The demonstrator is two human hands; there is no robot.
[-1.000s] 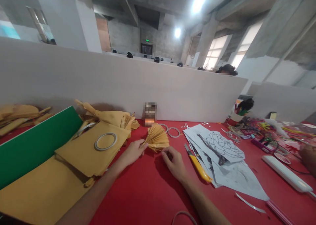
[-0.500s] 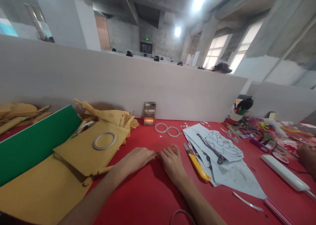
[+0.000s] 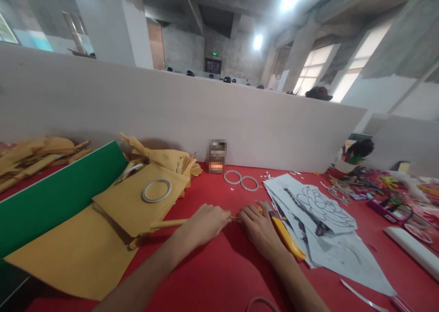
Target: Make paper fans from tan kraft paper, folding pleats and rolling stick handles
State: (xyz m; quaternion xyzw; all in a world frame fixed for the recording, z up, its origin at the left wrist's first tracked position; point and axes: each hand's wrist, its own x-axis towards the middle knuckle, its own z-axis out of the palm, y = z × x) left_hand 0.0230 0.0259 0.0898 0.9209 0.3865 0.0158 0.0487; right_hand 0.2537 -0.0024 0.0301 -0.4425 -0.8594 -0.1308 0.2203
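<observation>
Red table (image 3: 209, 280) nearest. Left hand (image 3: 207, 221) and right hand (image 3: 259, 230) close but apart, fingers clamped on narrow tan paper (image 3: 173, 223) running between them and out left. Fanned open a second ago, now gathered thin; probably still shaping it. Knife (image 3: 287, 240) beside right hand, rings (image 3: 249, 183) beyond, white partition (image 3: 212, 115) behind.

Your left hand (image 3: 210, 221) and right hand (image 3: 259, 227) face each other, fingers curled, both forearms angled inward from below.
</observation>
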